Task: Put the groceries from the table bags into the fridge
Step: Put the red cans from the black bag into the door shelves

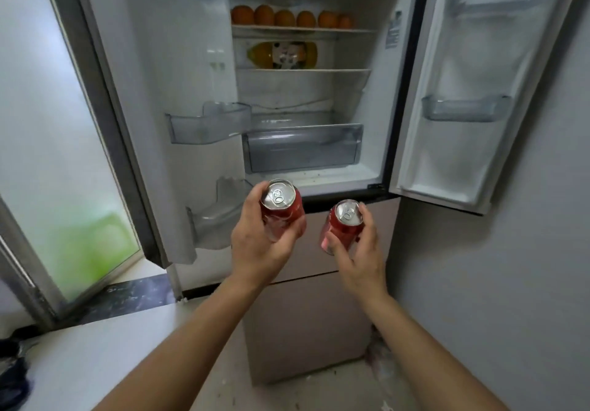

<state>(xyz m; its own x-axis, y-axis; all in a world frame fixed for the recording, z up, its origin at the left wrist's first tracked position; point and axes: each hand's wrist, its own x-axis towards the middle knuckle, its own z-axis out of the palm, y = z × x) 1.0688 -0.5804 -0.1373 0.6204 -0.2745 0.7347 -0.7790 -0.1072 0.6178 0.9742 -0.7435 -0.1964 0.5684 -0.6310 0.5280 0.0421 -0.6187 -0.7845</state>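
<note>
The fridge (pixel 376 107) fills the upper and middle frame with both doors swung wide, its clear crisper drawer (pixel 302 147) at centre below a shelf holding a lying yellow bottle (pixel 282 55) and, higher, a row of oranges (pixel 291 17). Below centre, the left hand (pixel 259 240) wraps its fingers around one red soda can (pixel 282 211). Just right of it, the right hand (pixel 359 251) grips a second red can (pixel 342 223), both cans in front of the fridge's lower edge with silver tops facing the camera.

Home kitchen, open fridge (pixel 306 97), oranges (pixel 287 16) on shelf, white counter (pixel 127 346)
</note>
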